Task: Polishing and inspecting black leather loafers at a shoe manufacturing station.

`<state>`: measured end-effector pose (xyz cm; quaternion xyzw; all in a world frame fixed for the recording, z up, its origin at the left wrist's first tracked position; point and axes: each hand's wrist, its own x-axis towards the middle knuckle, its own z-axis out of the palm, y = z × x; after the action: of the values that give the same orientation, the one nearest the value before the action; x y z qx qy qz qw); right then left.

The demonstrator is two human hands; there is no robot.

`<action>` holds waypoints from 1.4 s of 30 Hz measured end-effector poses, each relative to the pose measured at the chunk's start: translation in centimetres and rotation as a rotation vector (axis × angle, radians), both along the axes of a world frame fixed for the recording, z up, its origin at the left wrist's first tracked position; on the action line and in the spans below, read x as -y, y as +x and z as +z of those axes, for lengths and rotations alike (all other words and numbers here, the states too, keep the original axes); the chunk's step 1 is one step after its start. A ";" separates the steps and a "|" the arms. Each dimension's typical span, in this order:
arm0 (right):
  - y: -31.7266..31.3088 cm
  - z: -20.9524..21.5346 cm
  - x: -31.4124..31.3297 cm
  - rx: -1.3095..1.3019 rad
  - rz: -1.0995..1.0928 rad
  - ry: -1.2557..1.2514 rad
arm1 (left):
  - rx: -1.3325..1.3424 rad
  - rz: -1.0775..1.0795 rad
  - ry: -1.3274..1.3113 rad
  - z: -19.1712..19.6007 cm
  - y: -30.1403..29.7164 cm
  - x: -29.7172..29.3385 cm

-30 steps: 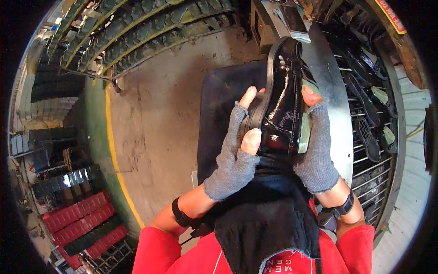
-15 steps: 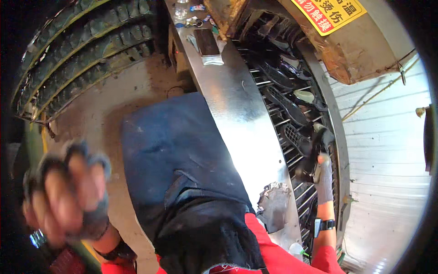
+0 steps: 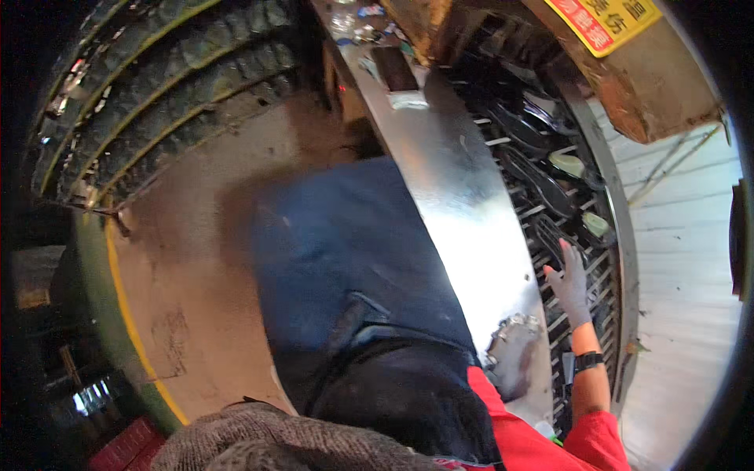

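Bearing print, a yellow-and-red sign (image 3: 603, 22) is showing; the right hand (image 3: 572, 290) is holding fingers apart near a black sole (image 3: 550, 234); the left hand (image 3: 275, 439) is leaving its grip unclear.

A scuffed, brownish concrete floor (image 3: 212, 314) spread across the left, bordered by a painted yellow line (image 3: 131, 314) and a green floor strip (image 3: 100, 290). A dark, multi-tiered rack with yellowish shelf edges (image 3: 169, 94) stood upper left. Bright light glared off a long silver metal counter (image 3: 463, 204); a white, seamed panel wall (image 3: 675, 259) rose at right.
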<state>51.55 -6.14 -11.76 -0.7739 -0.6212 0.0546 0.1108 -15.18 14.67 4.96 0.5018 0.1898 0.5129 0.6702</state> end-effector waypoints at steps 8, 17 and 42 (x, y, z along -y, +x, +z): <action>8.9 -4.1 -3.8 0.091 0.029 -0.091 | -0.183 0.118 0.023 2.7 -2.9 1.7; 5.2 -2.9 -4.5 0.046 -0.030 -0.170 | -0.269 0.120 -0.030 2.7 -0.6 1.0; -16.2 13.0 -5.8 0.172 0.588 0.075 | -0.373 -0.162 -0.379 -4.8 19.4 4.2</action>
<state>35.39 -0.31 1.20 -0.5582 -0.8271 -0.0045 0.0657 4.20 10.50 0.12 0.4668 0.3621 0.3117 0.7442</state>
